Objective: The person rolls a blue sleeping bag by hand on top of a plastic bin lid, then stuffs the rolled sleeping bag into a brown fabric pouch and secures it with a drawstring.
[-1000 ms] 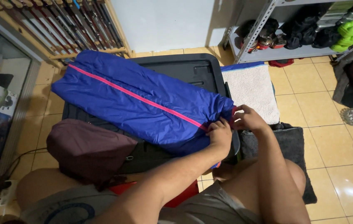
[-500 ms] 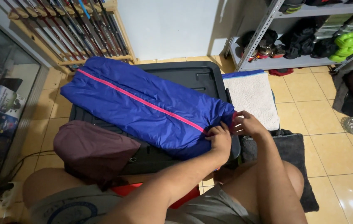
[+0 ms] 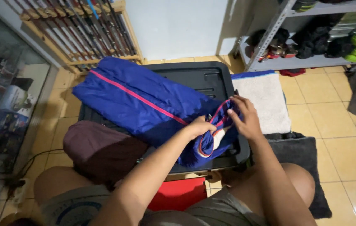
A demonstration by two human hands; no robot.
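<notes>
Head view: blue sleeping bag laid lengthwise across black bin lid, long axis running from near end at both hands to far left. Left hand clenched on bunched end; right hand gripping pink-trimmed edge just beside. Earlier flat, end now lifted and rolled.

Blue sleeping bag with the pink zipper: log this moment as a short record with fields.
item: blue sleeping bag, pink zipper line along its length
support: black plastic lid
left hand: gripping the bag's near end
right hand: holding the same end, which is folded open
nearby: maroon pouch to the left, white towel to the right
floor: tan tiles
</notes>
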